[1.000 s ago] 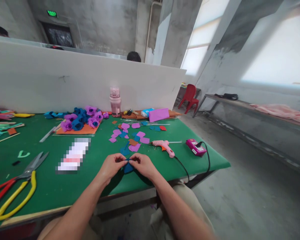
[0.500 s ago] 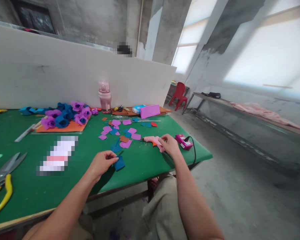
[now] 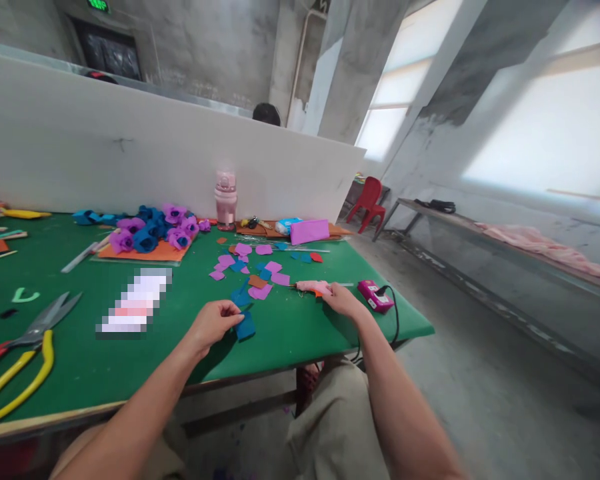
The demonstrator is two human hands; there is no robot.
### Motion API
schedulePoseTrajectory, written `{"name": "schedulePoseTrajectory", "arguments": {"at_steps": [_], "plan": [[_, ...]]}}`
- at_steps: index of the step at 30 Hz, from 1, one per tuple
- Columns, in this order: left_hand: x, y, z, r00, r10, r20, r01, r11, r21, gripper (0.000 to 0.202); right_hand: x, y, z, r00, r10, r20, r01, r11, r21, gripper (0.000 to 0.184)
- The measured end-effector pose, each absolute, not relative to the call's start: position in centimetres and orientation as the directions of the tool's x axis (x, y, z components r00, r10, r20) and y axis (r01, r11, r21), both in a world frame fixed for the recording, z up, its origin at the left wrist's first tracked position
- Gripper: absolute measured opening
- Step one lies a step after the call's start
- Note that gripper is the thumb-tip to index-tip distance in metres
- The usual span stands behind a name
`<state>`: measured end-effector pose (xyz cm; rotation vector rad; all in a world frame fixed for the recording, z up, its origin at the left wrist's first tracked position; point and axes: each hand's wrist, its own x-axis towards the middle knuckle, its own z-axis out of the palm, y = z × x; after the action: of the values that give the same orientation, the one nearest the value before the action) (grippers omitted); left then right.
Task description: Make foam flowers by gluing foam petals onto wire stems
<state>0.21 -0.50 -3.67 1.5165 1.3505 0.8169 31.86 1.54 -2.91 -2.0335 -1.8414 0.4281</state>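
Note:
My left hand (image 3: 218,327) pinches a small blue paper piece (image 3: 246,326) just above the green table (image 3: 285,333). My right hand (image 3: 342,298) is closed round the handle of a pink hot glue gun (image 3: 311,287), its nozzle pointing left. A clear glue stick (image 3: 347,285) juts out of the gun's rear. Between the hands and beyond lie loose purple paper petals (image 3: 281,279), a brown piece (image 3: 258,282) and more blue scraps (image 3: 240,295).
Purple and blue paper flowers (image 3: 150,230) lie on an orange sheet (image 3: 143,255). Large scissors (image 3: 43,330) rest at the left. A pink bottle (image 3: 226,203) stands before a white board (image 3: 180,147). A magenta power box (image 3: 376,296) with a black cable sits near the right edge.
My right hand has closed round the glue gun's handle, where before its fingers were only at the rear. The view has shifted left. My left hand keeps its hold on the blue piece.

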Motion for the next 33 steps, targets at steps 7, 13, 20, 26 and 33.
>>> {"name": "schedulePoseTrajectory", "arguments": {"at_steps": [7,13,20,26,33], "plan": [[-0.5,0.1,-4.2,0.191,0.981,-0.017,0.473,-0.077,0.878,0.019,29.5,-1.7,-0.5,0.184,0.978,0.094,0.479,-0.006,-0.878,0.029],[-0.2,-0.1,-3.8,0.158,0.987,0.004,0.575,-0.096,0.813,0.014,25.3,-2.2,0.8,-0.057,0.991,-0.119,-0.171,-0.127,-0.977,0.024],[-0.1,-0.3,-3.6,0.136,0.991,0.014,0.605,-0.094,0.791,0.010,22.6,-3.1,1.1,-0.206,0.974,-0.098,0.082,-0.082,-0.993,0.035],[0.0,-0.4,-3.4,0.111,0.994,0.003,0.673,-0.077,0.735,0.010,22.5,-5.1,0.5,-0.246,0.963,-0.107,0.329,-0.021,-0.944,0.037],[0.2,-0.4,-3.4,0.127,0.992,-0.005,0.714,-0.088,0.695,0.011,21.8,-6.1,0.5,-0.270,0.957,-0.108,0.509,0.046,-0.860,0.033]]}}
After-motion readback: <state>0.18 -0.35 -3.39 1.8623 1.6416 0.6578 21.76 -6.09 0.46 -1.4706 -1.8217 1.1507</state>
